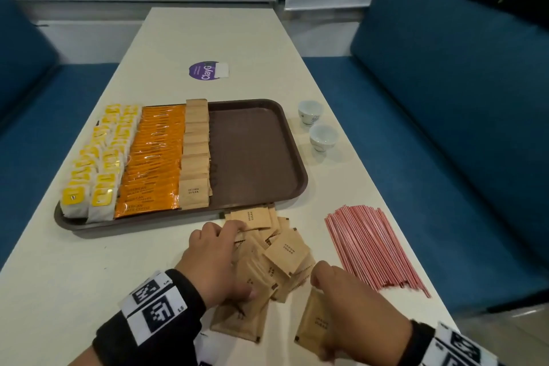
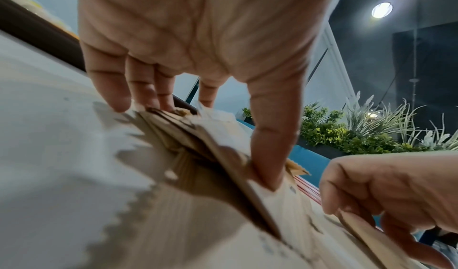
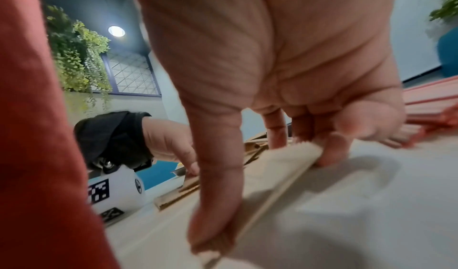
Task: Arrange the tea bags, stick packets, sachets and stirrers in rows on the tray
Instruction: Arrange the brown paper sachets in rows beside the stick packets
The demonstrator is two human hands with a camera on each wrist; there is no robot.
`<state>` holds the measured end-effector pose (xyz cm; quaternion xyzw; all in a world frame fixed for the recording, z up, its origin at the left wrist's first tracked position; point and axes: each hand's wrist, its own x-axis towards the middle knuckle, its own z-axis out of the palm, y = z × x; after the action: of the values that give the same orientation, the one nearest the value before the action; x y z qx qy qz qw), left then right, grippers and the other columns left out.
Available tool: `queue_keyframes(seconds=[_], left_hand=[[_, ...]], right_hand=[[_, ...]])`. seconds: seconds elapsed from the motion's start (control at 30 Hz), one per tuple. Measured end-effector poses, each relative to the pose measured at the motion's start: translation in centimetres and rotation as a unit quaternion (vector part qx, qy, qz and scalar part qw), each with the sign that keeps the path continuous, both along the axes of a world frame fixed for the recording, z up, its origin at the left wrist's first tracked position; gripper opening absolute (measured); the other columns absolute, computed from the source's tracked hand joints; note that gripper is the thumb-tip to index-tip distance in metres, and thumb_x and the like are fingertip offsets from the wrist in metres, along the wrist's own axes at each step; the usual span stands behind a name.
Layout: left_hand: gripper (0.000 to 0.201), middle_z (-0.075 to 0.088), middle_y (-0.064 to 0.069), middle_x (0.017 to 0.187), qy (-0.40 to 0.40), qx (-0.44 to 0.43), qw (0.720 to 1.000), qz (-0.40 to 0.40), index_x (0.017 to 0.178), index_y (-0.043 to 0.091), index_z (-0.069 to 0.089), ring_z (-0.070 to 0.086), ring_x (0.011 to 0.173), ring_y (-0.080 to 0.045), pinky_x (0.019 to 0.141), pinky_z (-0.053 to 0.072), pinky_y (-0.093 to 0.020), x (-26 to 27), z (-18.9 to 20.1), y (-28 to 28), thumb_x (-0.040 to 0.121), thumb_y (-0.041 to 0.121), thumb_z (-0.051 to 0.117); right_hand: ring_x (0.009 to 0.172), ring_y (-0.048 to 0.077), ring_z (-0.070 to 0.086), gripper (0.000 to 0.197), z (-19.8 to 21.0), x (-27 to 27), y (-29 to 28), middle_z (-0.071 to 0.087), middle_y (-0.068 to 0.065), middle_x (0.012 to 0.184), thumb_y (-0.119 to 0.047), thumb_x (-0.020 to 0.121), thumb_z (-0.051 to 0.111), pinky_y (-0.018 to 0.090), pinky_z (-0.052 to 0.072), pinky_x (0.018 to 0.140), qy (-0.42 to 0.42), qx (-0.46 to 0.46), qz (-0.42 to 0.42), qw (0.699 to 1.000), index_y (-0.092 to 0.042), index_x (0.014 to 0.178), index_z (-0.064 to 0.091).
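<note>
A brown tray (image 1: 255,154) holds rows of yellow tea bags (image 1: 98,163), orange stick packets (image 1: 154,157) and brown sugar sachets (image 1: 194,154); its right half is bare. A loose pile of brown sugar sachets (image 1: 279,246) lies on the table in front of the tray. My left hand (image 1: 225,258) arches over the pile (image 2: 198,136), fingertips and thumb pressing on it. My right hand (image 1: 335,306) pinches a few stacked sachets (image 1: 315,327) between thumb and fingers (image 3: 332,151), just above the table. Red stirrers (image 1: 374,246) lie in a bundle to the right.
Two small white cups (image 1: 310,111) (image 1: 323,137) stand right of the tray. A purple round sticker (image 1: 205,70) sits farther back on the white table (image 1: 74,276). Blue benches (image 1: 445,128) flank the table on both sides.
</note>
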<state>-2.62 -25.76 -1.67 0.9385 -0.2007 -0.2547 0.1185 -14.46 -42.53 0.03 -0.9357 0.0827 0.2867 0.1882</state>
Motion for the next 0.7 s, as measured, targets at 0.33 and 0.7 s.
queue_keyframes(seconds=[0.33,0.7], left_hand=[[0.110,0.029,0.000,0.137,0.012,-0.008,1.000,0.020,0.141,0.037,0.012,0.028,0.127,-0.020,0.104,0.035,-0.032,0.1,-0.3,-0.1,0.057,0.046,0.083],[0.119,0.028,-0.001,0.135,0.046,-0.064,0.997,0.023,0.145,0.037,0.002,0.036,0.124,-0.019,0.102,0.041,-0.030,0.1,-0.3,-0.3,0.059,0.029,0.084]], right_hand=[[0.069,0.010,0.060,0.039,1.6,3.8,0.0,0.056,-0.007,0.090,-0.007,0.072,0.076,0.022,0.049,0.053,-0.062,0.121,-0.074,0.988,-0.026,0.092,0.049],[0.106,0.021,0.041,0.068,-0.4,7.6,1.2,0.035,0.004,0.118,-0.027,0.063,0.084,0.031,0.046,0.086,-0.062,-0.031,-0.055,0.996,-0.017,0.117,0.043]])
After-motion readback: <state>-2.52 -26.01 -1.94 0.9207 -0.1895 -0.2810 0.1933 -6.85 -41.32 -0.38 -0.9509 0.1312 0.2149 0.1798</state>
